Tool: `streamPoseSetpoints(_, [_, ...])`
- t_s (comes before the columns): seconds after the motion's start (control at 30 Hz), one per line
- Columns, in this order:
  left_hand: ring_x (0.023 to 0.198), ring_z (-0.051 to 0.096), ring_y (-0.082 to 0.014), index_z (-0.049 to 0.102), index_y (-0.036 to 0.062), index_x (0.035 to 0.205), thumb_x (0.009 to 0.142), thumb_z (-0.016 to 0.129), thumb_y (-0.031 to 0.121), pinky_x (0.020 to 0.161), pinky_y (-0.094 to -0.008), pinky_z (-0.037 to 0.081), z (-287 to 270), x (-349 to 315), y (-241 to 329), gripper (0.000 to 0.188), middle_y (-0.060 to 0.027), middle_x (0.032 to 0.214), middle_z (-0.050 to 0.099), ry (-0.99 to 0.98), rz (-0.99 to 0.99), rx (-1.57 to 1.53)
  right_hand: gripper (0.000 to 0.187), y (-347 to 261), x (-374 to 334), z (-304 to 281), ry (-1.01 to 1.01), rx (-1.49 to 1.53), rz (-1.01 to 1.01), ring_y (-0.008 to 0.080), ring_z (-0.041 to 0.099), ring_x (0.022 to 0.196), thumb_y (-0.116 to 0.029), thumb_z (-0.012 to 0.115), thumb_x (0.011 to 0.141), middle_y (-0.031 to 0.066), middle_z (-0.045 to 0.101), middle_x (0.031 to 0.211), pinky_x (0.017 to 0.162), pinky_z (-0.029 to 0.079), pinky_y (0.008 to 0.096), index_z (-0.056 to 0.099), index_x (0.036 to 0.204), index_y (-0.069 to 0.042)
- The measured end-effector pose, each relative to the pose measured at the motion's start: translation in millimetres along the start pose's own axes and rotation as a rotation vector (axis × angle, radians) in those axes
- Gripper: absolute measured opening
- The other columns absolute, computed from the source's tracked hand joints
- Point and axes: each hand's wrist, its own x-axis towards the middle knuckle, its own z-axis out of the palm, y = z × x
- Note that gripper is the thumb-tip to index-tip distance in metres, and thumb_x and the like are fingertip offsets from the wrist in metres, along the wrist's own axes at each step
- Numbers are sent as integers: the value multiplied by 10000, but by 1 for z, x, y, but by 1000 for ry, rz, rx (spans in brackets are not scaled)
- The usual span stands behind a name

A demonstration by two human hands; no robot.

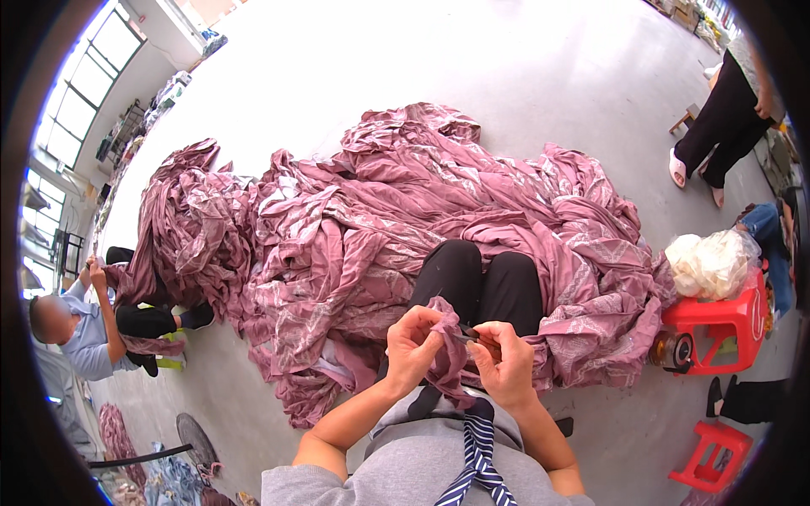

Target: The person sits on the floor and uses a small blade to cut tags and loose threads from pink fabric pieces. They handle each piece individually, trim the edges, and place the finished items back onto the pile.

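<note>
On the grey floor (523, 67), a long heap of mauve patterned fabric (380, 211) runs from the left wall side across the seated person's black-trousered knees (481, 282). At the lower middle, the left hand (413, 346) pinches a fold of this fabric, its grip closed on the cloth. The right hand (504, 358) holds the same fold from the other side, its grip narrow around a small dark tool (469, 333) whose kind is too small to tell. The fold hangs down between both hands, just above the person's lap.

To the right stand two red plastic stools: the larger one (717, 325) carries a clear bag of whitish stuff (713, 263) on top and a roll of tape (673, 350) at its side; the smaller one (713, 455) stands near the lower edge. At the left, a second person in a light blue shirt (89, 333) sits beside the heap, touching its end. At the upper right, a third person's legs in black trousers (717, 126) stand well apart from the fabric. A striped blue and white tie (477, 460) hangs at the wearer's front.
</note>
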Motion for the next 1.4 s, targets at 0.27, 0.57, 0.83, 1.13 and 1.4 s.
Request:
streamPoseSetpoints(0.27, [713,555,-49,588,-15,896,773,598,-90,626,-193,453,-6,2,-2,145,-23,797,595,-72,238,373,227,-6,5,-8,-64,-136,-58,125,635,635,-146,701,843,106,646,755,575,495,232,572,931,18])
streamPoseSetpoints(0.57, [724,565,-55,587,-12,906,780,609,-62,652,-198,465,-4,0,0,137,-21,817,609,-45,126,248,387,-5,4,-10,103,172,43,44,511,619,-245,780,774,24,598,805,533,425,189,577,1024,-30])
streamPoseSetpoints(0.83, [725,546,-50,573,-2,950,788,584,-75,673,-183,445,-5,8,7,179,-11,862,606,-5,61,316,286,-2,2,0,5,-56,-122,101,553,603,-10,734,699,75,616,840,521,431,210,588,945,-19])
streamPoseSetpoints(1.13, [765,571,-107,629,-51,876,769,444,10,680,-205,442,-15,21,14,223,-67,892,634,-237,-429,-140,86,6,19,-21,-58,570,312,-13,355,581,-102,578,925,-75,452,692,521,282,154,530,884,-43])
streamPoseSetpoints(1.4, [700,500,-39,607,-22,942,865,509,132,643,-181,398,-11,21,22,198,13,807,584,-298,-458,-112,99,15,18,-26,-74,355,265,2,431,609,-103,595,911,-44,512,722,518,345,170,536,921,-24])
